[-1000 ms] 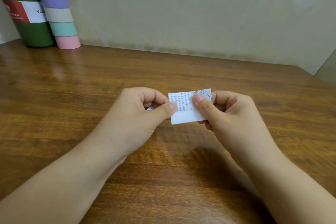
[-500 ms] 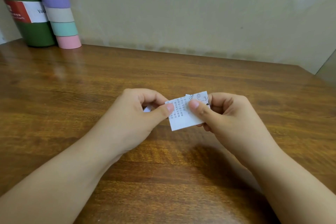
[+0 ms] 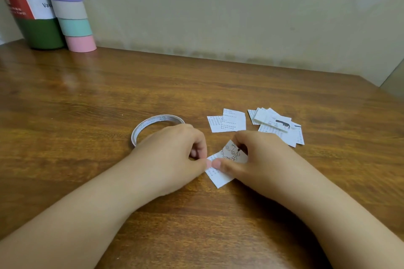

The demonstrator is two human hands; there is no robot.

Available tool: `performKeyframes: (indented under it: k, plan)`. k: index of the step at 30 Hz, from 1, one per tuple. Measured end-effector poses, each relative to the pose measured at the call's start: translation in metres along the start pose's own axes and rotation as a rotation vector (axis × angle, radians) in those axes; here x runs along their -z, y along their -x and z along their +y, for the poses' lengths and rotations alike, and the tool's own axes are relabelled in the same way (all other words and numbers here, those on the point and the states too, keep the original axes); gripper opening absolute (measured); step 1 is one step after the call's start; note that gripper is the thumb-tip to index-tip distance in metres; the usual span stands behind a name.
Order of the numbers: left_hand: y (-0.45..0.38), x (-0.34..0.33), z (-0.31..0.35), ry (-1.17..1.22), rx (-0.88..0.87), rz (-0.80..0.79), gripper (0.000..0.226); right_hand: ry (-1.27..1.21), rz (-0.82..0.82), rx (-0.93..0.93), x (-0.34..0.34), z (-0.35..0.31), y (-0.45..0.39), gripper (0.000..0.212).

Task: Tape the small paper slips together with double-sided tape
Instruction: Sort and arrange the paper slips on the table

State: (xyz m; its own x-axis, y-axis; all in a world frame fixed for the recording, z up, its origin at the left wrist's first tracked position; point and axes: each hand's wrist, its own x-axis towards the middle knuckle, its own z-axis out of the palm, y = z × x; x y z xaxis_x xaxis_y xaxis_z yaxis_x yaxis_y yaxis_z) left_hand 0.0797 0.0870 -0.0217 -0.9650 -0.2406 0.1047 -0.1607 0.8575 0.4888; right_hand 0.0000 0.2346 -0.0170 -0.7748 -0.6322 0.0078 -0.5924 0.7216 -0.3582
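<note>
A small printed paper slip (image 3: pixel 219 178) with a drawing on its upper part lies low over the wooden table (image 3: pixel 87 105) between both hands. My left hand (image 3: pixel 175 153) pinches its left edge with thumb and fingers. My right hand (image 3: pixel 255 159) pinches it too, thumb on top near the left thumb. A thin roll of double-sided tape (image 3: pixel 150 124) lies flat just behind my left hand. Two overlapping slips (image 3: pixel 228 123) lie beyond my hands, and a loose pile of several slips (image 3: pixel 277 125) lies to their right.
A dark green bottle (image 3: pixel 32 17) with a red and white label and a pastel striped tube (image 3: pixel 70 11) stand at the table's back left corner against the wall. The table's right edge (image 3: pixel 384 91) runs close to the slip pile.
The hands and the slip have dropped from mid-air to near the tabletop, and the slip is tilted. The tape roll and the other slips have come into view.
</note>
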Motion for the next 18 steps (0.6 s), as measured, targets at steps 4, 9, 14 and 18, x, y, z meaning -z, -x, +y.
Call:
performKeyframes:
  k: [4, 9, 14, 18]
  plan:
    - [-0.0002, 0.0001, 0.0009, -0.018, 0.016, -0.014, 0.015, 0.026, -0.014, -0.011, -0.0001, 0.0000, -0.0021, 0.031]
    - [-0.0001, -0.0003, 0.0007, -0.027, 0.025, -0.016, 0.015, 0.009, -0.001, -0.036, -0.0022, 0.0032, -0.0055, 0.019]
    - [0.0000, 0.0000, 0.0006, -0.022, 0.025, -0.017, 0.016, 0.069, 0.005, 0.029, -0.0031, 0.0023, -0.0014, 0.034]
    - [-0.0003, 0.0001, 0.0006, -0.023, 0.024, -0.025, 0.014, 0.062, -0.013, 0.034, -0.0024, 0.0027, -0.0026, 0.029]
